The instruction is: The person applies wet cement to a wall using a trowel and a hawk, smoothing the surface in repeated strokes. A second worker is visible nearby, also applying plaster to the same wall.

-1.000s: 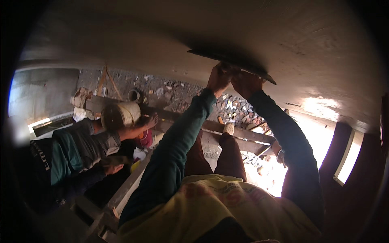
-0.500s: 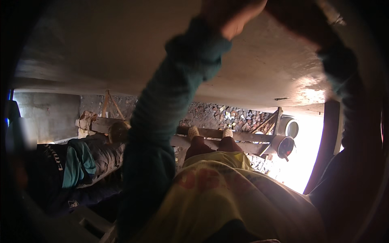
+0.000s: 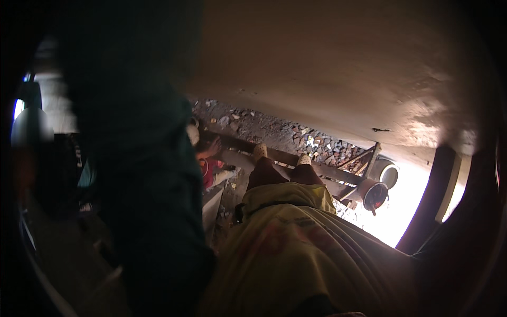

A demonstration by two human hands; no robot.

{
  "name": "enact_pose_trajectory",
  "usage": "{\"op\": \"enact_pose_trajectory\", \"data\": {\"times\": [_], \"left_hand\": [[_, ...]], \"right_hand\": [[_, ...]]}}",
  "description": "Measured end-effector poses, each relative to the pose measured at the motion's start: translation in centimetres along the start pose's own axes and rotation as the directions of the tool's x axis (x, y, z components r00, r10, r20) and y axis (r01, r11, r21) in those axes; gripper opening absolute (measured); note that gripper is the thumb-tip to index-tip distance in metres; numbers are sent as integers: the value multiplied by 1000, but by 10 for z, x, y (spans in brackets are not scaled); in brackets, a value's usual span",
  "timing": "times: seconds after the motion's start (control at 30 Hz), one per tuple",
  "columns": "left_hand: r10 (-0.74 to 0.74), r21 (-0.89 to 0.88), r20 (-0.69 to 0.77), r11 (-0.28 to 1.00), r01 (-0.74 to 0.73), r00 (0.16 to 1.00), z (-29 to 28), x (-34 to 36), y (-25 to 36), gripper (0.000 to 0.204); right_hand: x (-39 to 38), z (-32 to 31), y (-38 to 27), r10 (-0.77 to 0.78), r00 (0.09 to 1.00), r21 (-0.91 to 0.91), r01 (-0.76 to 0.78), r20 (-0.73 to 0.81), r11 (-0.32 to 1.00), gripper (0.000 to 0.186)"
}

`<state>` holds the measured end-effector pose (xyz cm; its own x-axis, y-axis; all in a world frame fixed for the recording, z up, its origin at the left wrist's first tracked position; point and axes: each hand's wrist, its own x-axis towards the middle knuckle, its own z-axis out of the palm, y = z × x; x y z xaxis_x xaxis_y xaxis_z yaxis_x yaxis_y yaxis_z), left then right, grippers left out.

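Observation:
My left forearm in a dark green sleeve (image 3: 142, 158) rises large and blurred across the left side, and the hand at its end lies beyond the upper edge. Neither my left hand nor my right hand shows, so what they hold or touch is hidden. Ahead spreads a smooth brown plastered wall (image 3: 317, 68), with a shiny, damp-looking patch (image 3: 417, 124) toward the right. My feet (image 3: 303, 160) in light, dotted shoes rest on wooden planks (image 3: 338, 173).
A bucket (image 3: 374, 195) and a pale round container (image 3: 389, 176) stand at the planks' right end, beside a wooden brace (image 3: 372, 158). Brick rubble (image 3: 332, 150) covers the ground below the wall. Another person's hand (image 3: 211, 148) and red garment (image 3: 208, 173) show beyond my sleeve. Bright light enters at right.
My view has tilted and shifted. Both raised hands have left the picture, and my left arm now fills more of the left side. A person in red has come into sight.

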<state>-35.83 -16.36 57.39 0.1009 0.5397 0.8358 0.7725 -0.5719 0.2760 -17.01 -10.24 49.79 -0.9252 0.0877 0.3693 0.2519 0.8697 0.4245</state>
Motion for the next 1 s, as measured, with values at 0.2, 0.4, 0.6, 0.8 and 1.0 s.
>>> {"op": "enact_pose_trajectory", "data": {"times": [0.2,0.4,0.6,0.8,1.0], "left_hand": [[-604,-242,33,768,593,796,53,-216,-45,31],[-946,-636,273,-41,771,175,126,-488,-112,24],[-918,-301,363,43,953,156,168,-668,-225,34],[-926,-430,359,-52,901,118,204,-753,-332,35],[-905,-453,413,-106,885,104,221,-800,-389,41]], "right_hand": [[-4,129,-95,78,970,292,-145,231,945,30],[-39,361,-291,148,848,698,-507,508,507,42],[-49,531,-396,177,834,582,-500,522,641,45],[-21,660,-441,263,848,479,-487,460,730,41],[-2,716,-466,274,778,388,-544,565,744,43]]}}
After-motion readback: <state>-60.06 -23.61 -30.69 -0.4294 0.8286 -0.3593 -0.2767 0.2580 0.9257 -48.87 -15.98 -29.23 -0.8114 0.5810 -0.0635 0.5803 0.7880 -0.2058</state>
